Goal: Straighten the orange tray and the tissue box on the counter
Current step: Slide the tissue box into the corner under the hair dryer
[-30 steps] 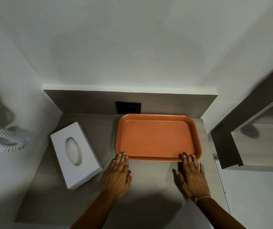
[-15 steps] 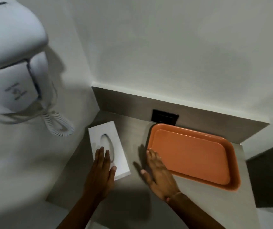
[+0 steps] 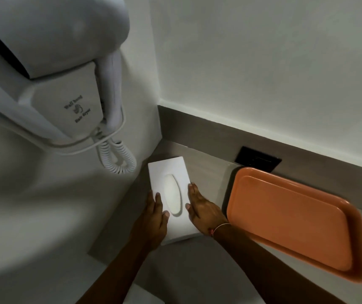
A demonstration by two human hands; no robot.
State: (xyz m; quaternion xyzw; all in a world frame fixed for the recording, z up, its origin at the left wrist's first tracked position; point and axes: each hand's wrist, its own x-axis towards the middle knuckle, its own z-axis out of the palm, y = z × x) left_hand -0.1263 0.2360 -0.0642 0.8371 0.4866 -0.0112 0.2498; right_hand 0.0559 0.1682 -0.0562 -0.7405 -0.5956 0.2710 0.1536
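A white tissue box [image 3: 172, 172] with an oval opening lies flat on the grey counter [image 3: 197, 266] near the left wall. My left hand [image 3: 153, 218] presses against its left long side, thumb on the top face. My right hand [image 3: 202, 209] lies flat against its right long side. Both hands clasp the box between them. The empty orange tray [image 3: 291, 220] rests on the counter to the right, against the back ledge, apart from both hands.
A white wall-mounted hair dryer [image 3: 50, 69] with a coiled cord [image 3: 116, 156] hangs on the left wall, just above the box's far end. A black socket plate [image 3: 257, 160] sits in the grey back ledge behind the tray. The counter's front edge runs below my forearms.
Both hands left the tray's front edge and moved left to the tissue box. They now clasp its two long sides. My view has swung left and closer.
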